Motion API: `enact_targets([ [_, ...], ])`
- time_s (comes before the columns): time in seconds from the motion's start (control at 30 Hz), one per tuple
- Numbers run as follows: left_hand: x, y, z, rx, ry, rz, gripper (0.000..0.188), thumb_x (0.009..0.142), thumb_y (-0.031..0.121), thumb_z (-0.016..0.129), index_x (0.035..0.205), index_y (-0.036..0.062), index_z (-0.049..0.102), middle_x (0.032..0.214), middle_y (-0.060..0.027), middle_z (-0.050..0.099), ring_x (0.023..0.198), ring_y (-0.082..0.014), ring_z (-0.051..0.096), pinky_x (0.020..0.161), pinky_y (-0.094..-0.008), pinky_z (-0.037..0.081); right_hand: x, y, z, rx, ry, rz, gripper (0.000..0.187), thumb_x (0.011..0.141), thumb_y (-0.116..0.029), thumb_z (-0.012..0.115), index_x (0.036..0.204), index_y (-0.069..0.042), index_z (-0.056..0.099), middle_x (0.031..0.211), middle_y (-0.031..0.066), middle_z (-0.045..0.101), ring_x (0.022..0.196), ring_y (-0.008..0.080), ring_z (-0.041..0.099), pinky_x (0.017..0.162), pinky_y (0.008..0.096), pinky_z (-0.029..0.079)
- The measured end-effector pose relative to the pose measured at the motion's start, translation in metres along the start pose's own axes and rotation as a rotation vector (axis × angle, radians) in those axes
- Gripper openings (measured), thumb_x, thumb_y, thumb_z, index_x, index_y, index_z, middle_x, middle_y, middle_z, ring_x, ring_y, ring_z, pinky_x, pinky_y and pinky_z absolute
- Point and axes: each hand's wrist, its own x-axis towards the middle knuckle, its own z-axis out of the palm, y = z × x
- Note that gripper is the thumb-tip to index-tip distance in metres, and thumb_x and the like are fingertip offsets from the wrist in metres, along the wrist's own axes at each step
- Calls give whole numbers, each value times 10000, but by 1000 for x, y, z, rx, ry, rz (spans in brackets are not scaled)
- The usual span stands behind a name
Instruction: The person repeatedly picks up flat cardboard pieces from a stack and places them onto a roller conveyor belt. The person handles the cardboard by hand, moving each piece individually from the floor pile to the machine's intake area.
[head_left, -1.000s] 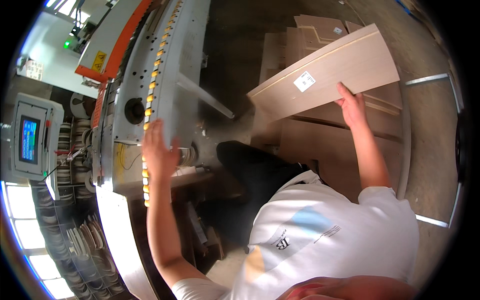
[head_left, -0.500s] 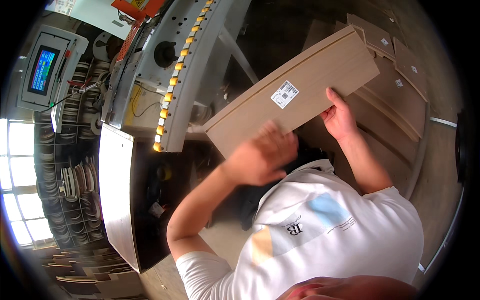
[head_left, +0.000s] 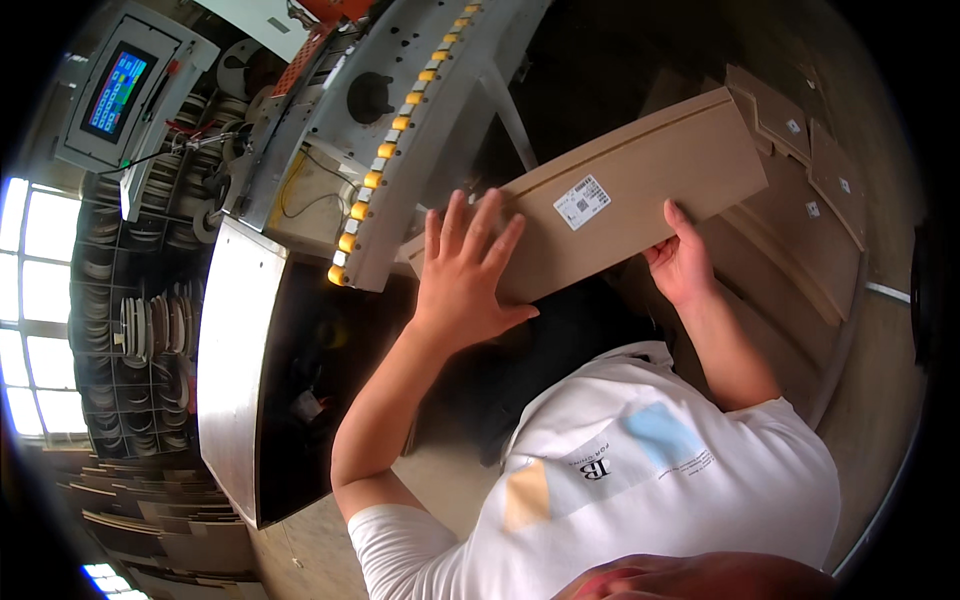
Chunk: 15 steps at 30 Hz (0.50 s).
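Note:
A long brown wooden panel point(head_left: 660, 165) is held tilted in front of me, its right end raised. It has a groove along its far edge and a white printed label point(head_left: 582, 202) near its middle. My right hand point(head_left: 682, 255) grips the near edge, thumb on top and the other fingers hidden underneath. Over the panel's left end lies my left hand point(head_left: 468, 265), fingers spread and flat; it appears to touch the surface.
At left stands a grey machine with a rail of yellow rollers point(head_left: 386, 150) and a control screen point(head_left: 118, 90). Its metal side cabinet point(head_left: 236, 370) is beside my left arm. Stacked brown panels point(head_left: 790, 220) lie at right. Coils of edging strip point(head_left: 155, 330) fill a rack.
My left hand has moved up and left from the panel's near edge, and its fingers have spread over the left end. The right hand keeps its hold on the panel.

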Motion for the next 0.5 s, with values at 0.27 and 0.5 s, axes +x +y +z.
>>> enact_targets([
  [0.27, -18, -18, -40, 10, 237, 30, 769, 531, 370, 907, 1243, 174, 692, 1420, -110, 538, 1400, -435, 428, 1138, -628, 329, 11, 11, 38, -27, -145, 96, 419, 1014, -359, 676, 1325, -88, 601, 1247, 60, 685, 1099, 171, 685, 946, 357, 596],
  [0.5, -49, -76, -88, 139, 275, -205, 750, 528, 340, 914, 1197, 130, 650, 1366, -131, 567, 1363, -429, 468, 1122, -583, 376, 28, 50, 37, -347, -456, 179, 422, 1047, -313, 631, 1380, -64, 561, 1318, 115, 661, 1078, 206, 690, 938, 374, 590],
])
